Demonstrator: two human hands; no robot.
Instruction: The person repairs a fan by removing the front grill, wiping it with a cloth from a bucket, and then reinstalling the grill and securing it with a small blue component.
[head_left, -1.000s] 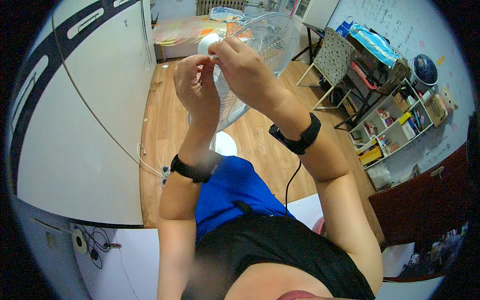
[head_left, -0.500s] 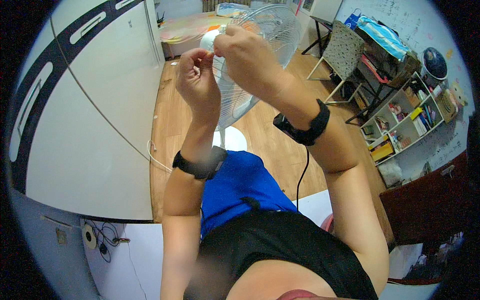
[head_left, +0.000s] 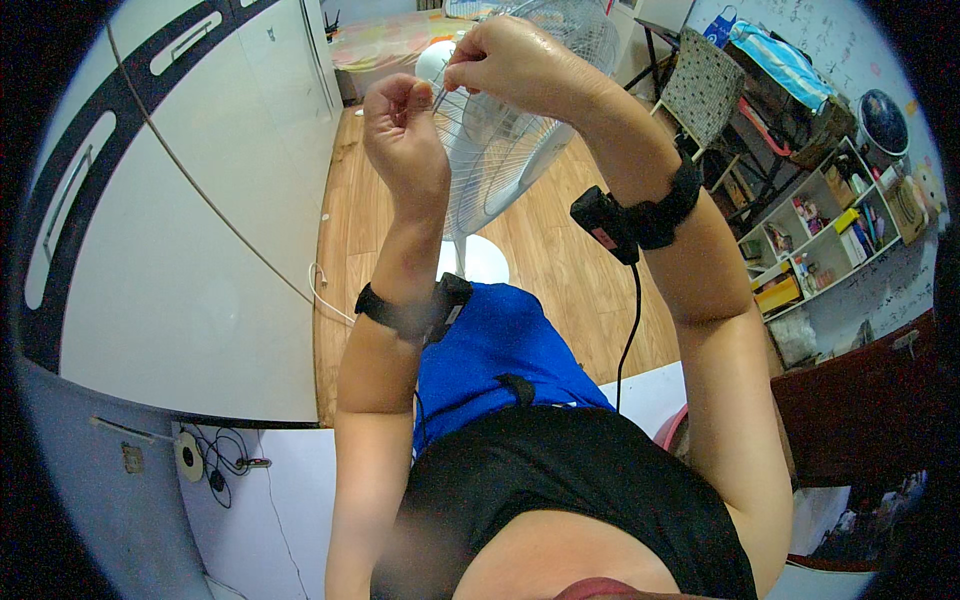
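Observation:
My left hand (head_left: pixel 407 135) is raised before me, thumb and fingertips pinched together. Just right of it, my right hand (head_left: pixel 522 68) is bent over with its fingertips pinched too. Between the two pinches a thin greyish sliver (head_left: pixel 440 98) shows; it is too small to name, and I cannot tell which hand bears it. Behind both hands stands a white floor fan (head_left: pixel 490 180) with a wire grille, partly hidden by them. Neither hand seems to hold the fan.
White cabinet doors (head_left: pixel 200 240) rise on the left. Farther back are a bed (head_left: pixel 385 42) and a patterned chair (head_left: pixel 698 88). A shelf (head_left: pixel 815 235) with books and boxes lines the right. Black straps with small boxes ring my forearms; a cable (head_left: pixel 630 340) hangs from the right one.
My fingertips have drawn slightly apart, and the thin sliver now shows between them. My right forearm has swung right. The whole view has shifted a little.

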